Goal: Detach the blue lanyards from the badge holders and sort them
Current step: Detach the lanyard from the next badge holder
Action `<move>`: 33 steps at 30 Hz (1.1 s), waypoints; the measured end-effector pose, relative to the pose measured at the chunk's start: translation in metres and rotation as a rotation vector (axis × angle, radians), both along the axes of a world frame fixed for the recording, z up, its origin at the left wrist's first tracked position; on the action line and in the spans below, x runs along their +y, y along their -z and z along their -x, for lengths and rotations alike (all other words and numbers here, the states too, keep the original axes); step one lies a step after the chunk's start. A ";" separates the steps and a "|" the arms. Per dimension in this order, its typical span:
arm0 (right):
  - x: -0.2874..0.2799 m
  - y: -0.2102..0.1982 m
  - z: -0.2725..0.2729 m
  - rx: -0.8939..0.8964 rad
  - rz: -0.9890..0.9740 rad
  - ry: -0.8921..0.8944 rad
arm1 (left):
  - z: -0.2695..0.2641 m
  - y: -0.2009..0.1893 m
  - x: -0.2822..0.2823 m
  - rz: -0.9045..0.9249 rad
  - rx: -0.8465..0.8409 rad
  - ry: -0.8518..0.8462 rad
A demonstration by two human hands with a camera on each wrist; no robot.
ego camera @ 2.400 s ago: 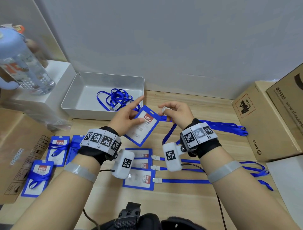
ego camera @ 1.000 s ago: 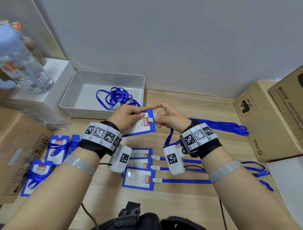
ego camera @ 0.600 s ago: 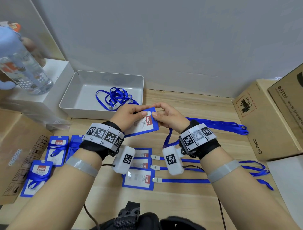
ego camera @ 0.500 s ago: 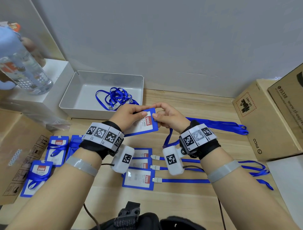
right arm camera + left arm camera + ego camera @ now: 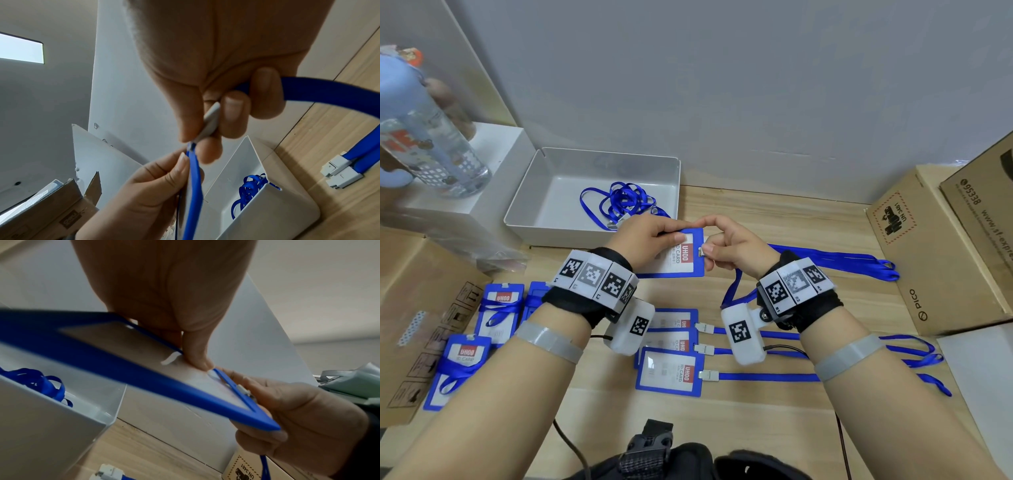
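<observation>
Above the tabletop (image 5: 774,428), the left hand (image 5: 650,240) pinches the stiff, light badge holder (image 5: 681,255) by its edge. The right hand (image 5: 736,250) has fingers clamped on the small white clip (image 5: 209,123). The blue lanyard (image 5: 832,262) trails limp; the clip looks the surest hold.
</observation>
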State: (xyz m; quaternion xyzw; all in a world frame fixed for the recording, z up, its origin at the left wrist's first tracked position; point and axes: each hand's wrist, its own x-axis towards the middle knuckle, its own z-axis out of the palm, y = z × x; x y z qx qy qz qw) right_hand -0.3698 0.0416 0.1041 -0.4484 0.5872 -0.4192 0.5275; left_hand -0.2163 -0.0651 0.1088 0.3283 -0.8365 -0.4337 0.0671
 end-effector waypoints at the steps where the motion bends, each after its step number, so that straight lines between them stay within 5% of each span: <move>1: 0.000 0.000 0.000 0.002 0.006 -0.007 | 0.000 0.001 0.001 -0.012 0.014 -0.007; 9: 0.004 0.001 0.004 -0.004 0.085 0.046 | -0.004 0.012 0.004 -0.111 0.143 -0.204; 15: 0.011 -0.002 0.004 0.001 0.103 0.130 | -0.018 0.027 0.012 -0.722 0.306 -0.502; 18: 0.019 0.000 0.006 0.100 0.074 0.132 | -0.021 0.026 0.015 -0.710 0.384 -0.523; 21: 0.029 0.009 0.011 0.383 0.020 0.172 | -0.026 0.025 0.016 -0.651 0.416 -0.573; 24: 0.040 0.015 0.019 0.602 -0.026 0.410 | -0.036 0.030 0.017 -0.604 0.433 -0.626; 29: 0.054 0.038 0.042 0.240 -0.005 0.925 | -0.060 0.043 0.016 -0.588 0.507 -0.797; 33: 0.065 0.050 0.048 0.113 -0.029 1.113 | -0.084 0.054 0.012 -0.637 0.594 -1.010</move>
